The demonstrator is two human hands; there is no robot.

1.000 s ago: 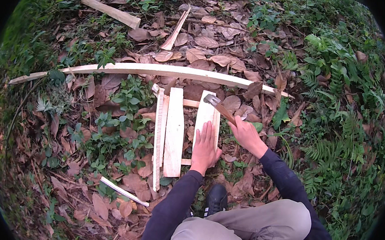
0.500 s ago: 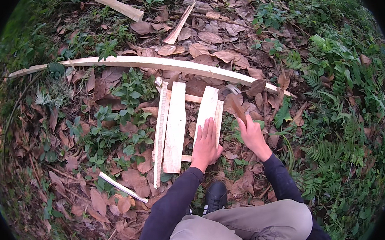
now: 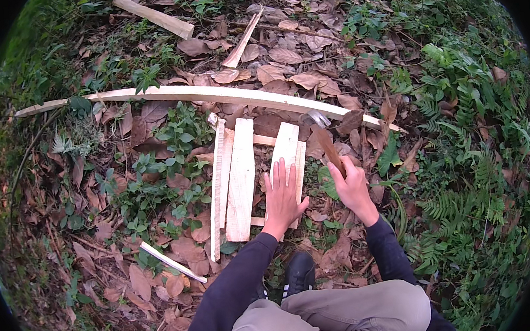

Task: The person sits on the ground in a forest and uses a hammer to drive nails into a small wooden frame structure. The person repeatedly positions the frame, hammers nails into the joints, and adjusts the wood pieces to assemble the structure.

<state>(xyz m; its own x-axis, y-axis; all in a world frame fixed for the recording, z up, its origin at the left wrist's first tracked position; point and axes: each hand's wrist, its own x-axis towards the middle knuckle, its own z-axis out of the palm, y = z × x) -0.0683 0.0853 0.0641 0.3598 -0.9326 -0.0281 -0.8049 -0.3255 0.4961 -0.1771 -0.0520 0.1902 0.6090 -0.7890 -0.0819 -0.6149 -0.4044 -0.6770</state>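
Note:
My left hand lies flat with its fingers spread on a pale wooden board. In my right hand is a hammer, gripped by its brown wooden handle, its metal head pointing away from me. The hammer head is beside the far end of the board. Left of that board lies a second wide board, roughly parallel to it. A narrow, rough-edged strip runs along its left side. Crosspieces show beneath the boards at the far and near ends.
Beyond the boards a long, thin timber stretches across the ground. A short post and a split piece of wood lie farther off. At near left is a small stick. Dry leaves and green plants surround everything.
The hammer head has come up into clearer view, with my right hand slightly lower in the picture. My left hand's fingers have spread on the board. The whole view has shifted a little.

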